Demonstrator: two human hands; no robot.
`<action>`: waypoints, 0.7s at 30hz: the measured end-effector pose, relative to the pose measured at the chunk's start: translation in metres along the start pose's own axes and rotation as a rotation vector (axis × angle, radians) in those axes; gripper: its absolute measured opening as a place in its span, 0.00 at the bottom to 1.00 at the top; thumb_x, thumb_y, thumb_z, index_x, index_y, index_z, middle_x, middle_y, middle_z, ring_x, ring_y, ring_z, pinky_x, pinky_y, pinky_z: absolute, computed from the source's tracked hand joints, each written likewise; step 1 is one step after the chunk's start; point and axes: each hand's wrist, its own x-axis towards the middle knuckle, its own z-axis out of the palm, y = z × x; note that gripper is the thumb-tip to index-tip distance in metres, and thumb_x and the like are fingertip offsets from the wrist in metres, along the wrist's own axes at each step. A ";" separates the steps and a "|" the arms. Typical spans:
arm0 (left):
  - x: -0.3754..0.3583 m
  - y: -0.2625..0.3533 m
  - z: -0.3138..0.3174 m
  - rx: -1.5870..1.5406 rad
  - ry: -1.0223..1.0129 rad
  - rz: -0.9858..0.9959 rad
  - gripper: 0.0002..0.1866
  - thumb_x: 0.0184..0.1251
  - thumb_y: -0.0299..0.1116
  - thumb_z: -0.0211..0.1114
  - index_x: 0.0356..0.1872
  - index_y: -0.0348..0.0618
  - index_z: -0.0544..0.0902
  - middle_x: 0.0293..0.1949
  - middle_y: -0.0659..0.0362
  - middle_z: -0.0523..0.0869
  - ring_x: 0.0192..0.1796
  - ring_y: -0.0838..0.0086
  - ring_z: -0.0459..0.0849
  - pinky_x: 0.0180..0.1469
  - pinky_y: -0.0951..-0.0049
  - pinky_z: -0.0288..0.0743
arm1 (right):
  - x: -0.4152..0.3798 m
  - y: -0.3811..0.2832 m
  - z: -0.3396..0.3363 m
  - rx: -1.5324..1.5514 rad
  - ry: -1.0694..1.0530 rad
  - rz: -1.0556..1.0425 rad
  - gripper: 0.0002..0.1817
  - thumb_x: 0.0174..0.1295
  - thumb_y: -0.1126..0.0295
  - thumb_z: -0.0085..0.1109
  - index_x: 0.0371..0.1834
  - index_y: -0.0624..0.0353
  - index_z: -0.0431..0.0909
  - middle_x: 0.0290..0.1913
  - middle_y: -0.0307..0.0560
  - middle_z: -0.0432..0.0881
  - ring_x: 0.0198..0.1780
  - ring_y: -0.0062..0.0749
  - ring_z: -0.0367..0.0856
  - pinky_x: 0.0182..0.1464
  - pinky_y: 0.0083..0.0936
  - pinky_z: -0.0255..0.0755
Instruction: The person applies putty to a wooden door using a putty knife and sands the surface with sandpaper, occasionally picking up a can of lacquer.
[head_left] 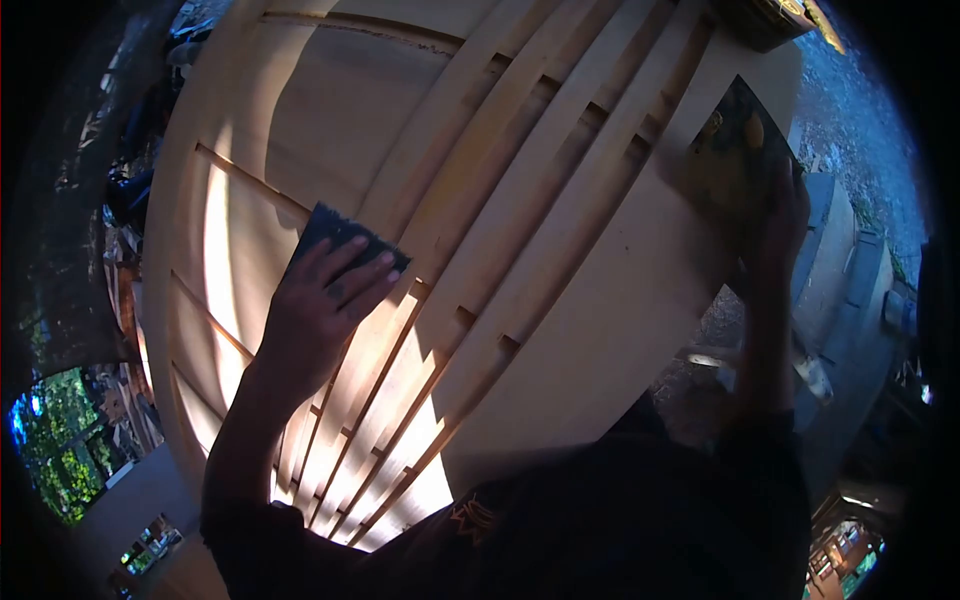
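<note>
My left hand (322, 300) lies over a small dark sheet that looks like sandpaper (345, 232), fingers spread across it and pressing it to the wood. Beneath is a large pale wooden panel (560, 390) with long raised slats (520, 200) fanning across it and narrow grooves between them. At the panel's right side, my right hand (788, 215) grips the edge of a larger dark, blotchy sheet (735, 150). That hand is in shadow, and its fingers show only partly.
A brownish object (765, 20) sits on the panel's far right edge. Grey boards (835, 240) stand to the right above littered ground. Clutter lines the left side, with greenery (65, 440) beyond. Bright sunlight patches fall across the panel's left and lower parts.
</note>
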 end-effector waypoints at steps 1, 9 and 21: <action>-0.008 0.002 -0.008 -0.017 -0.028 -0.018 0.24 0.48 0.13 0.56 0.48 0.45 0.82 0.51 0.60 0.83 0.60 0.64 0.75 0.63 0.60 0.70 | 0.005 0.006 -0.007 -0.102 -0.001 -0.047 0.18 0.70 0.61 0.46 0.50 0.66 0.74 0.44 0.46 0.80 0.43 0.25 0.78 0.48 0.24 0.73; 0.152 -0.056 -0.034 -0.105 0.281 0.174 0.27 0.50 0.12 0.52 0.51 0.48 0.81 0.48 0.55 0.84 0.51 0.61 0.82 0.57 0.65 0.74 | 0.015 0.006 -0.002 0.121 -0.105 0.005 0.18 0.71 0.61 0.45 0.50 0.66 0.73 0.43 0.45 0.80 0.41 0.25 0.79 0.47 0.25 0.74; 0.183 -0.040 -0.026 0.018 -0.009 0.121 0.18 0.54 0.21 0.57 0.46 0.47 0.83 0.47 0.59 0.84 0.49 0.61 0.81 0.54 0.66 0.73 | 0.019 0.009 -0.006 0.127 -0.155 -0.023 0.20 0.70 0.64 0.47 0.55 0.70 0.70 0.48 0.48 0.78 0.47 0.27 0.78 0.52 0.24 0.72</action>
